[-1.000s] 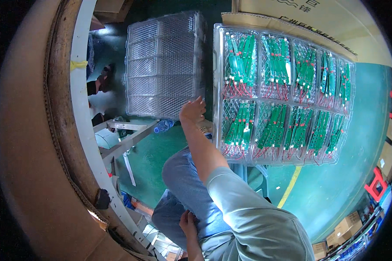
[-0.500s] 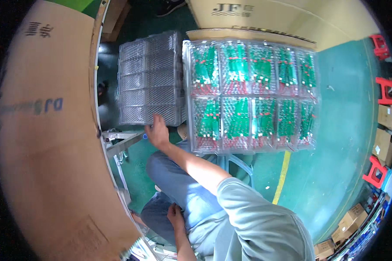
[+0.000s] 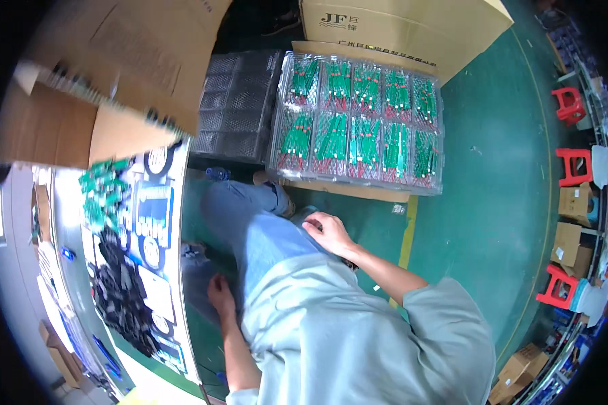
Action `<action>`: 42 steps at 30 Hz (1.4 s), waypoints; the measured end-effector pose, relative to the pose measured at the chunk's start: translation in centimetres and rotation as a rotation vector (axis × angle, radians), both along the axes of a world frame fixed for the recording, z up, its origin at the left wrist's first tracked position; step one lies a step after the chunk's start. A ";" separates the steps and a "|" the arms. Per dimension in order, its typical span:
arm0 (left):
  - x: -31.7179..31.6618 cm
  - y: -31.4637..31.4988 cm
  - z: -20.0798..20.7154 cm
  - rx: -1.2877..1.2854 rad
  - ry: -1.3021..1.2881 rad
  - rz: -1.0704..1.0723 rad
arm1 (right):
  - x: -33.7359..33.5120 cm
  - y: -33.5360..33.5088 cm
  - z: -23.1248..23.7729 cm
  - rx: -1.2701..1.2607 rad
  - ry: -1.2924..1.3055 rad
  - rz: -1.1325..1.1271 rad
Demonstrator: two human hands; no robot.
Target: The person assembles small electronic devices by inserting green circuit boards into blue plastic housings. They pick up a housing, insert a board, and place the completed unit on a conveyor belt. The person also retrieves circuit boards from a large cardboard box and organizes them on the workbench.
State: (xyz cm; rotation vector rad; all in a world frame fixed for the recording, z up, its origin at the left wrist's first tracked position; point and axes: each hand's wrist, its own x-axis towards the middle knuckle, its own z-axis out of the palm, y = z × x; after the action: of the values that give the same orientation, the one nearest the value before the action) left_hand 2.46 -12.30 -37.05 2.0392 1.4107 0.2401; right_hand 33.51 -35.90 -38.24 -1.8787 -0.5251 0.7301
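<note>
My left hand (image 3: 221,295) hangs beside my left thigh, near the table edge, its fingers curled in with nothing showing in them. Over my right leg, my right hand (image 3: 327,234) is held with its fingers bent and the thumb apart, and no object shows in it. Beyond it, a clear plastic compartment tray (image 3: 275,159) holds green circuit boards (image 3: 329,136) with red wires in two rows of compartments. A stack of dark-looking clear trays (image 3: 234,108) stands directly left of it, partly hidden by a cardboard flap.
An open cardboard box (image 3: 135,47) overhangs the table (image 3: 159,290) at left. Green boards (image 3: 105,192) and a pile of black parts (image 3: 121,297) lie there. Another large carton (image 3: 412,30) stands behind the filled tray. Red stools (image 3: 567,106) and shelving line the right side.
My right hand has drawn back from the dark tray stack to above my leg. The view has turned, bringing the tabletop with its boards and black parts into sight.
</note>
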 end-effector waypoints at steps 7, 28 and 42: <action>-5.3 -1.4 1.0 0.191 0.114 -0.278 | -3.8 -1.1 8.1 -0.039 -0.476 0.115; -0.5 -1.8 3.6 -0.099 0.113 -0.358 | -5.2 -1.4 18.1 -0.240 -0.844 0.822; -4.6 -2.5 4.9 -0.129 0.069 -0.111 | -14.3 16.7 19.5 -0.136 -0.249 1.507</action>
State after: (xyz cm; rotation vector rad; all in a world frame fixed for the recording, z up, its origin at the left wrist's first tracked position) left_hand -2.15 -14.76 -32.13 2.0282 1.3129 0.0312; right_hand 19.26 -19.17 -18.72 -1.4236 -2.1643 1.4551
